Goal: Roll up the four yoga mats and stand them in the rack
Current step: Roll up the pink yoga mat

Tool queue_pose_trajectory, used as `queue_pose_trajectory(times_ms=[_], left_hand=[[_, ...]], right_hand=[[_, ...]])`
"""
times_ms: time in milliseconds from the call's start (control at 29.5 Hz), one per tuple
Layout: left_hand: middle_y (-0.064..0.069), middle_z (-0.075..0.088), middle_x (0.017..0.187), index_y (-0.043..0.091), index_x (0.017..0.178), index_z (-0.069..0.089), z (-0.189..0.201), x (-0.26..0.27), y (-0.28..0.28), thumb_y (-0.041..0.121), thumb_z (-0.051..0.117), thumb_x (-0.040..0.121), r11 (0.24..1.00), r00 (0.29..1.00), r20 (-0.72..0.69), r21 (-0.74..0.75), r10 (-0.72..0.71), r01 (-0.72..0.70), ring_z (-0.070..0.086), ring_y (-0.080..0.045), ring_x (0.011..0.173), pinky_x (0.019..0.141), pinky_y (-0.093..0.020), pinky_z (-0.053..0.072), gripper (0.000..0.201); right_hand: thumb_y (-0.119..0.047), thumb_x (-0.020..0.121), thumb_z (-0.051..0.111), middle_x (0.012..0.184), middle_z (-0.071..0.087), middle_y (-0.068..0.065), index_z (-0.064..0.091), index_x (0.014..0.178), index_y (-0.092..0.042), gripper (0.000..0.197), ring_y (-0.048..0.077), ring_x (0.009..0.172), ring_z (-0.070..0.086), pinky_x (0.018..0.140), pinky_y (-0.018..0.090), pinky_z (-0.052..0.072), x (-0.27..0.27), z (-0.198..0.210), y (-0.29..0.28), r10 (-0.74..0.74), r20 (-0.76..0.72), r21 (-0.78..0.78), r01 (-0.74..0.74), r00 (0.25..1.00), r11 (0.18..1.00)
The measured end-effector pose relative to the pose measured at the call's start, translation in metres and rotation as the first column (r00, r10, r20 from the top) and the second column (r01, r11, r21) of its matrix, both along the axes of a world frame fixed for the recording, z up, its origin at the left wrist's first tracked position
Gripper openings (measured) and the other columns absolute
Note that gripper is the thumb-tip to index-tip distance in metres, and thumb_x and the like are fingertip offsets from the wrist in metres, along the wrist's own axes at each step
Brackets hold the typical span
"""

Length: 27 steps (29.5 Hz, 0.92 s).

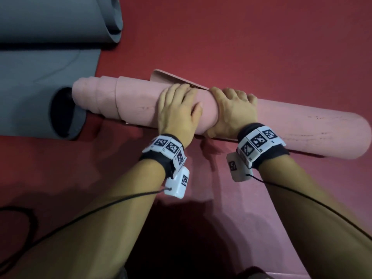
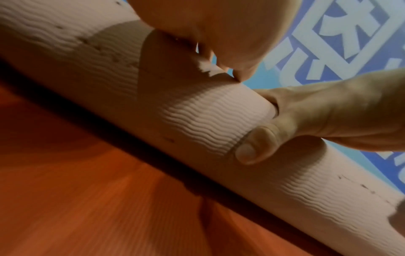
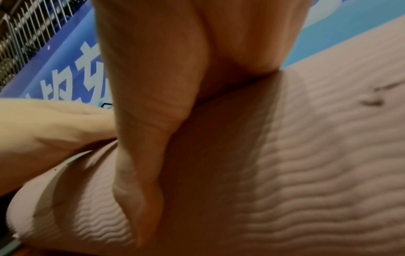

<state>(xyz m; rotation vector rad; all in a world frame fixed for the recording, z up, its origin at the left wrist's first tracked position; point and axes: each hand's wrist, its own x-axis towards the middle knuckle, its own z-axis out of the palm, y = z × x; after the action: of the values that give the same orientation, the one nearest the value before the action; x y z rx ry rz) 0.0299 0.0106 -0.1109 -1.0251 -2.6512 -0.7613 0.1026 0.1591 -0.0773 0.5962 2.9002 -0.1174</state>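
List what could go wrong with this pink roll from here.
1. The pink mat has telescoped at its left end; stood upright, it may lean or slump.
2. A loose flap sticks up behind the left hand and right hand; releasing could let it unroll.

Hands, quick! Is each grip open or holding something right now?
Left hand: grip closed, holding the rolled pink mat, fingers curved over its top.
Right hand: grip closed, holding the same mat, thumb wrapped round it.
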Motion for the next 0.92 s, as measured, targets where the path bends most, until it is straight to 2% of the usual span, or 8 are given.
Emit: queue_pose_trajectory(times_ms=[204, 339, 407, 475, 543, 712, 780, 916], left_hand=[[-0.006, 0.059, 0.106, 0.019, 0.098, 0.06, 0.012, 0.014, -0.028, 0.055, 0.06, 0.083, 0.955, 0.951, 0.089, -0.015, 0.295, -0.295, 0.051, -0.031, 0.105, 0.091, -0.045, 0.038, 0.039], [-0.009, 0.067, 0.096, 0.017, 0.095, 0.057, 0.016, 0.016, -0.036, 0.065, 0.052, 0.088, 0.918, 0.781, 0.498, -0.094, 0.378, -0.384, 0.058, -0.034, 0.098, 0.08, -0.04, 0.037, 0.048], [-0.008, 0.068, 0.102, 0.016, 0.105, 0.058, 0.016, 0.014, -0.031, 0.082, 0.045, 0.079, 0.929, 0.6, 0.747, -0.063, 0.286, -0.364, 0.061, -0.033, 0.101, 0.086, -0.038, 0.044, 0.072], [-0.007, 0.068, 0.108, 0.016, 0.112, 0.057, 0.028, 0.011, -0.021, 0.095, 0.046, 0.06, 0.889, 0.43, 0.901, 0.143, 0.064, -0.434, 0.065, -0.03, 0.104, 0.089, -0.044, 0.054, 0.095], [-0.005, 0.064, 0.121, 0.012, 0.128, 0.051, 0.048, 0.003, -0.009, 0.086, 0.058, 0.059, 0.814, 0.339, 0.93, 0.303, -0.14, -0.496, 0.065, -0.023, 0.109, 0.083, -0.041, 0.06, 0.102], [0.002, 0.068, 0.118, 0.011, 0.137, 0.044, 0.134, -0.028, 0.021, 0.032, 0.068, 0.092, 0.683, 0.307, 0.828, 0.56, -0.469, -0.469, 0.069, -0.01, 0.101, 0.077, -0.03, 0.059, 0.055], [-0.001, 0.069, 0.12, 0.013, 0.139, 0.041, 0.17, -0.042, 0.032, 0.022, 0.074, 0.087, 0.64, 0.343, 0.769, 0.64, -0.54, -0.426, 0.07, -0.013, 0.103, 0.08, -0.035, 0.059, 0.062], [-0.002, 0.066, 0.126, 0.022, 0.137, 0.038, 0.242, -0.074, 0.058, 0.028, 0.088, 0.066, 0.61, 0.468, 0.673, 0.732, -0.573, -0.305, 0.067, -0.018, 0.112, 0.091, -0.046, 0.056, 0.088]], right_hand=[[-0.069, 0.041, 0.077, 0.136, 0.052, 0.003, 0.033, 0.144, -0.034, 0.117, 0.035, 0.125, 0.047, 0.104, 0.053, 0.03, 0.008, 0.006, -0.007, -0.045, -0.012, -0.03, 0.045, 0.999, 0.999], [-0.067, 0.046, 0.078, 0.136, 0.054, 0.003, 0.035, 0.143, -0.033, 0.111, 0.037, 0.124, 0.047, 0.104, 0.056, 0.031, 0.015, 0.021, -0.007, -0.169, -0.052, -0.113, 0.162, 0.984, 0.98], [-0.067, 0.048, 0.079, 0.136, 0.053, 0.003, 0.035, 0.143, -0.033, 0.11, 0.037, 0.124, 0.047, 0.102, 0.057, 0.032, 0.015, 0.037, -0.003, -0.204, -0.083, -0.158, 0.189, 0.975, 0.969], [-0.067, 0.049, 0.079, 0.137, 0.053, 0.003, 0.035, 0.143, -0.032, 0.11, 0.037, 0.124, 0.047, 0.101, 0.056, 0.035, 0.012, 0.058, 0.0, -0.22, -0.116, -0.197, 0.195, 0.969, 0.961], [-0.07, 0.048, 0.079, 0.134, 0.055, 0.004, 0.035, 0.143, -0.033, 0.111, 0.037, 0.122, 0.05, 0.101, 0.056, 0.04, 0.007, 0.081, 0.004, -0.236, -0.156, -0.251, 0.193, 0.959, 0.949], [-0.069, 0.043, 0.081, 0.122, 0.061, -0.005, 0.042, 0.137, -0.038, 0.107, 0.026, 0.11, 0.059, 0.093, 0.05, 0.051, -0.012, 0.149, 0.022, -0.311, -0.325, -0.468, 0.134, 0.893, 0.873], [-0.064, 0.044, 0.084, 0.122, 0.061, -0.007, 0.043, 0.138, -0.036, 0.107, 0.022, 0.111, 0.059, 0.095, 0.047, 0.051, -0.021, 0.179, 0.03, -0.341, -0.393, -0.551, 0.077, 0.854, 0.831], [-0.053, 0.046, 0.093, 0.123, 0.06, -0.009, 0.042, 0.137, -0.033, 0.107, 0.014, 0.111, 0.059, 0.099, 0.041, 0.05, -0.044, 0.232, 0.053, -0.413, -0.493, -0.668, -0.028, 0.765, 0.744]])
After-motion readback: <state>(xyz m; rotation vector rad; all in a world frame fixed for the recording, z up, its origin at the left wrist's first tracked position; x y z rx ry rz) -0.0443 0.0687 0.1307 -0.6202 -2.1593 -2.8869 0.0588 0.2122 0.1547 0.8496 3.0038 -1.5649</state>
